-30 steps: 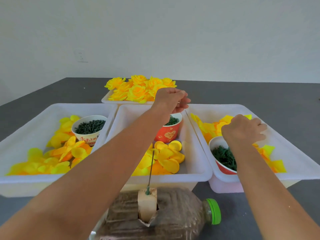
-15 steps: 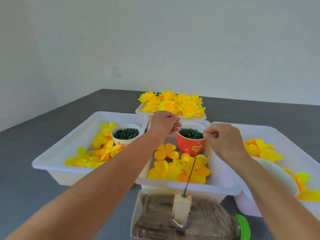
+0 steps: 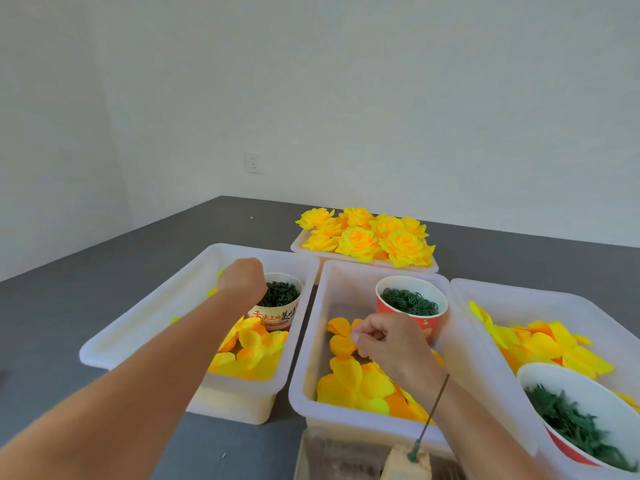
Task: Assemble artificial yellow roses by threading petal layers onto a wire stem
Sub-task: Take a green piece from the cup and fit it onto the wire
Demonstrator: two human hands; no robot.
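Wire stem (image 3: 430, 414) stands tilted in a block (image 3: 406, 466) at bottom centre, crossing in front of the right wrist, bare of petals. Head view: left hand (image 3: 242, 279) reaches into the cup of green parts (image 3: 278, 299) in the left tray (image 3: 145, 318), fingers hidden, grip can't tell. Right hand (image 3: 389, 342) hovers over loose yellow petals (image 3: 360, 382) in the middle tray (image 3: 311, 344), fingertips pinched together; contents too small to tell.

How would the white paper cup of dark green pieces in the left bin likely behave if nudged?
The white paper cup looks thin-walled and light, so it would probably slide or tip easily. It stands upright among loose yellow petals, an uneven footing. The left hand reaching into it could drag it.
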